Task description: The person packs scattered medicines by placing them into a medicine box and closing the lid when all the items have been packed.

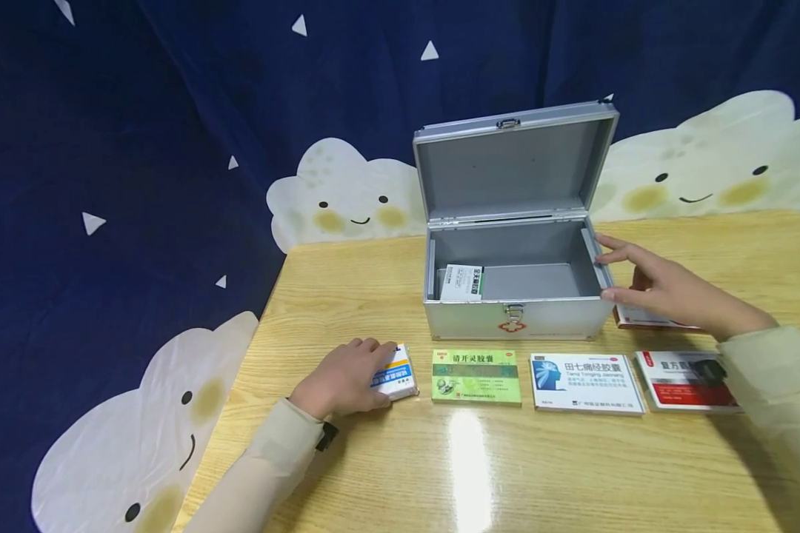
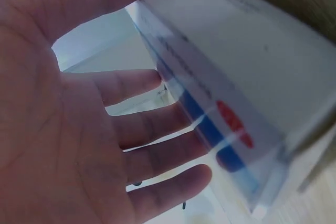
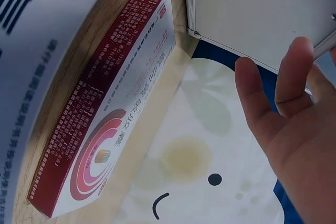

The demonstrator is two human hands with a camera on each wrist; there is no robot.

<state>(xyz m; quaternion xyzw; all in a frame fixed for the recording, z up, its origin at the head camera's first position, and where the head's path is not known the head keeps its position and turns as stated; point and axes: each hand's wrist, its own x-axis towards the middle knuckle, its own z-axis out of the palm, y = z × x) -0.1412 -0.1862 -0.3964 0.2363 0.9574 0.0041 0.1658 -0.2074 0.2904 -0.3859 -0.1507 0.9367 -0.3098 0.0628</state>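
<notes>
Blue-and-white box [image 1: 395, 376] is in the left hand [image 1: 347, 377], left of the green box [image 1: 476, 377] and outside the case. Left hand pinches it, thumb on one side, fingertips on the other. Can't tell if it sits flat on the desk [image 1: 373, 474] or is slightly raised.

Silver case [image 1: 467, 320]: lid [image 1: 513, 166] fully up, front latch [image 1: 515, 312] undone, red cross on the front wall. Contents: one white box with a green edge [image 1: 462, 283], front left corner, leaning; bare grey floor shows to the right of it.

Right hand [image 1: 670, 285] is at the case's right wall, fingers spread, fingertips at the rim, thumb near the front corner. Holds no box.

Desk row in front of the case, left to right: green box, white box with a blue head print [image 1: 587, 383], red-and-white box [image 1: 693, 381] partly behind the right sleeve [image 1: 767, 370]. One more, a white box with a dark red side [image 3: 105, 98], lies beside the case's right wall, partly below the right hand in the head view.
</notes>
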